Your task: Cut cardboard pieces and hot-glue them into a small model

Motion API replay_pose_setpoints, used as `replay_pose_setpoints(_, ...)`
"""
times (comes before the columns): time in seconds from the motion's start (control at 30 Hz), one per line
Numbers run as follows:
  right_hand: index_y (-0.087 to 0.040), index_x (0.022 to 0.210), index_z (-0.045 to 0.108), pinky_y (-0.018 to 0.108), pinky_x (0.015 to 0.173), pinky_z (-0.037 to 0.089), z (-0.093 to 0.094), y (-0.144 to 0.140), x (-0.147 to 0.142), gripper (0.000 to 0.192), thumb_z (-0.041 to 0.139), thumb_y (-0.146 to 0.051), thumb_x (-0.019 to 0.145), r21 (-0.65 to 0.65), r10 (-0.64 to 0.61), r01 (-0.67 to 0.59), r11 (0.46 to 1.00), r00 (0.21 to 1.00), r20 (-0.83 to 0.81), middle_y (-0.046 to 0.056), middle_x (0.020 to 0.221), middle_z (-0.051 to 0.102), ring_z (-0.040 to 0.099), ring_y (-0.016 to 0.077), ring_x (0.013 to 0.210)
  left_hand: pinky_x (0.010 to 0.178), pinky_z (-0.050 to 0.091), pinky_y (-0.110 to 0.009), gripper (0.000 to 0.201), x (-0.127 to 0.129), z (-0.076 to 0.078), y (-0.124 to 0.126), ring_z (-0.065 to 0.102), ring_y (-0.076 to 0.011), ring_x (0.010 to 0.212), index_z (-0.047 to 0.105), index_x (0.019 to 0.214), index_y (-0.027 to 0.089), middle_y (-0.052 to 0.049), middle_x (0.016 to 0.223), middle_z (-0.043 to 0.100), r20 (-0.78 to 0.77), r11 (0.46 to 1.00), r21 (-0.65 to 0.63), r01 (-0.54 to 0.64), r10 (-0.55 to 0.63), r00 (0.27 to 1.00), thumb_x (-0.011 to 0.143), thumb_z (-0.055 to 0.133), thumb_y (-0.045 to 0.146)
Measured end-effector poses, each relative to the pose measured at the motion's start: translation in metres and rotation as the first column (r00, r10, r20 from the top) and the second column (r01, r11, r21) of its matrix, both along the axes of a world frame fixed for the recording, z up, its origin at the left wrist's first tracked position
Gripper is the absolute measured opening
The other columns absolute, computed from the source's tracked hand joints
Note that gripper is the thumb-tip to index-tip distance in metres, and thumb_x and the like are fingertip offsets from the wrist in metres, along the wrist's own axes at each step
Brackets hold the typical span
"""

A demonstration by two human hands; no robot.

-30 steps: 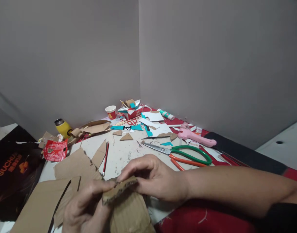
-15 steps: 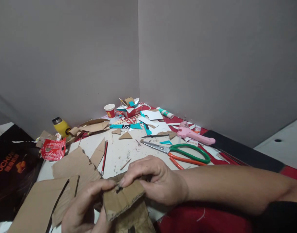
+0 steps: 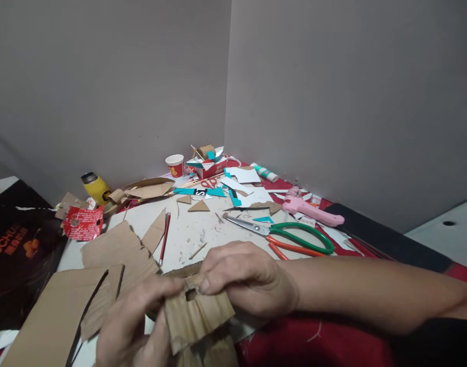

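Observation:
Both my hands grip one small brown piece of corrugated cardboard (image 3: 197,318) low in the middle of the view. My left hand (image 3: 134,326) pinches its upper left edge. My right hand (image 3: 248,280) pinches its upper edge from the right, fingertips almost meeting the left thumb. A small dark hole shows in the cardboard between the fingertips. The piece is tilted toward me, with its flat face in view. Larger cardboard sheets (image 3: 103,275) lie on the table to the left of my hands.
Green-and-orange scissors (image 3: 286,237) lie beyond my right hand. A pink glue gun (image 3: 309,210), a glue stick (image 3: 267,174), a red pencil (image 3: 164,238), a paper cup (image 3: 175,165), a yellow bottle (image 3: 92,187), paper scraps and a black bag (image 3: 15,255) crowd the corner table.
The cardboard piece has turned from edge-on to face toward me and dropped a little. Both hands kept their grip. The view has shifted slightly.

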State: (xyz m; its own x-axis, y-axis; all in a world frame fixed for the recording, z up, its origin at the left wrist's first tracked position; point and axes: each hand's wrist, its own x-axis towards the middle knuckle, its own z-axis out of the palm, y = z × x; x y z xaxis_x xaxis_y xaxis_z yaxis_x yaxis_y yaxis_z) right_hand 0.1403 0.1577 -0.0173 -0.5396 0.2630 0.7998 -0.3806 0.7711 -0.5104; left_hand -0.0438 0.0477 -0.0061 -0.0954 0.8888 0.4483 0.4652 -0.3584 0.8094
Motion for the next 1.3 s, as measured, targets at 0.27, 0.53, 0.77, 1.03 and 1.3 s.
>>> replay_pose_setpoints(0.27,-0.02,0.11,0.055,0.021,0.072,0.052,0.015,0.012,0.006,0.036,0.052,-0.001,0.079,0.012,-0.247,0.247,0.969,0.964,0.098,0.003,0.095,0.069,0.065,0.0106,0.08,0.06,0.053,-0.021,0.013,-0.01,0.016,0.023,0.065,-0.0146,0.067,0.069,0.09,0.022,0.001,0.075,0.069,-0.015,0.952,-0.29,0.1,-0.109,0.994,0.079,0.062,0.019)
replay_pose_setpoints(0.53,-0.012,0.093,0.065,0.021,0.066,0.048,0.012,0.022,-0.003,0.018,0.057,-0.008,0.078,-0.238,0.034,0.126,0.963,0.819,0.572,0.003,0.083,0.069,0.062,0.0114,0.073,0.063,0.051,-0.02,0.013,-0.012,0.001,0.032,0.066,-0.0126,0.07,0.067,0.085,0.021,0.001,0.077,0.071,-0.197,0.98,-0.2,0.014,-0.055,0.979,0.083,0.054,0.017)
replay_pose_setpoints(0.77,-0.013,0.083,0.065,0.019,0.06,0.045,0.003,0.026,-0.001,0.01,0.055,-0.014,0.084,-0.25,0.064,0.128,0.96,0.767,0.639,0.001,0.074,0.067,0.059,0.0103,0.066,0.068,0.051,-0.024,0.015,-0.011,0.003,0.032,0.066,-0.0152,0.075,0.063,0.086,0.021,-0.001,0.082,0.07,-0.226,0.982,-0.184,0.041,-0.083,0.971,0.082,0.05,0.015)
replay_pose_setpoints(1.03,-0.016,0.087,0.063,0.026,0.06,0.041,-0.001,0.017,0.002,0.019,0.045,-0.018,0.093,0.245,-0.209,0.065,0.967,0.751,0.626,0.005,0.07,0.064,0.056,0.0139,0.066,0.058,0.048,-0.022,0.044,-0.036,-0.006,0.046,0.066,-0.0181,0.074,0.071,0.096,0.021,-0.002,0.086,0.072,-0.09,0.858,-0.494,0.141,-0.212,0.973,0.062,0.047,0.005)
replay_pose_setpoints(1.3,-0.017,0.085,0.063,0.026,0.063,0.043,-0.019,0.021,-0.005,0.015,0.049,-0.016,0.09,0.194,-0.236,0.14,0.971,0.681,0.693,0.004,0.073,0.065,0.058,0.0143,0.069,0.054,0.041,-0.022,0.051,-0.033,-0.025,0.045,0.065,-0.0189,0.07,0.072,0.097,0.025,-0.002,0.082,0.073,-0.14,0.813,-0.561,0.153,-0.275,0.951,0.057,0.046,0.004)
